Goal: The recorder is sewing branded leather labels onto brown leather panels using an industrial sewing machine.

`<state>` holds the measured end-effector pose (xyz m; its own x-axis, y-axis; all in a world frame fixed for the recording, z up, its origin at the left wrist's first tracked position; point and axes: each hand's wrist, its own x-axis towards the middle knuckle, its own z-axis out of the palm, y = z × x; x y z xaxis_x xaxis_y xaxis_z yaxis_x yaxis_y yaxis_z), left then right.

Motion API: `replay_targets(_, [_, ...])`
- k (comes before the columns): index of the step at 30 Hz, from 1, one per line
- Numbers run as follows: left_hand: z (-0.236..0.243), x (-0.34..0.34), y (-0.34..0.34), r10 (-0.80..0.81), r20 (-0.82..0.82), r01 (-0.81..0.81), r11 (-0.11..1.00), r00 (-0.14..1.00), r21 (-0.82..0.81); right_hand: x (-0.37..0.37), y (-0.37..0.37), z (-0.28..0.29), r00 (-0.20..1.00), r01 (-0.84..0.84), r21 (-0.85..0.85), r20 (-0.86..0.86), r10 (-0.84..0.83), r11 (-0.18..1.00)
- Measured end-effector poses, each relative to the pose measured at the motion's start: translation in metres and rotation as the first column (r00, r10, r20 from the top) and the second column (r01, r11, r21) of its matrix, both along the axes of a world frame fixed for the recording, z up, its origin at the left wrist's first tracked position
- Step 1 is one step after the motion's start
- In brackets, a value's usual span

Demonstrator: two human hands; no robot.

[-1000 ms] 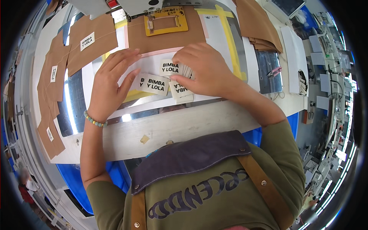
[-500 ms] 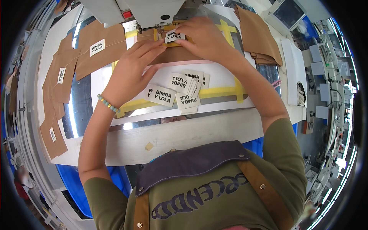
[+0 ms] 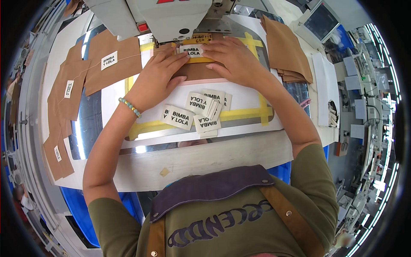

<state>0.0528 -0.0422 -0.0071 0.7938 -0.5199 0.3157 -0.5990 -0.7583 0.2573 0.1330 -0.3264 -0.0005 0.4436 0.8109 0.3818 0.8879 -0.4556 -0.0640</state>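
Note:
A white printed label lies inside a yellow frame on brown material, beneath the white sewing machine head. My left hand has its fingertips at the label's left edge, fingers extended and thumb apart. My right hand rests its fingertips on the label's right side, fingers likewise extended. Closer to me, several loose printed labels are piled on a white board edged with yellow tape.
Brown pieces with sewn labels, linked by thread, lie at the left. A brown stack, a small monitor and pink-handled snips are at the right. Blue bins sit below the worktable; a person is at far left.
My right hand has carried a label from the loose pile up into the yellow frame and now lies more spread over it. My left hand has moved forward and right to that label.

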Motion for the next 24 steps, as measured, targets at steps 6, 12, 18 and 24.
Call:
replay_targets(6, [0.004,0.004,0.002,0.009,-0.132,-0.036,0.978,0.991,-0.204,0.005,0.023,-0.009,0.998,-0.062,-0.023,0.001,0.062,0.998])
replay_targets(12, [0.019,-0.008,0.013,0.028,-0.165,-0.061,0.978,0.986,-0.199,0.008,0.023,-0.018,0.994,-0.089,0.045,-0.059,0.092,0.995])
replay_targets(18, [0.069,-0.029,0.019,-0.054,-0.051,0.032,0.931,0.997,-0.365,0.012,0.028,-0.01,0.994,-0.07,-0.058,-0.089,0.064,0.996])
replay_targets(24, [0.137,-0.053,0.14,-0.166,0.235,0.288,0.537,0.958,-0.793,0.013,0.027,-0.003,0.993,-0.094,-0.079,-0.072,0.089,0.992])
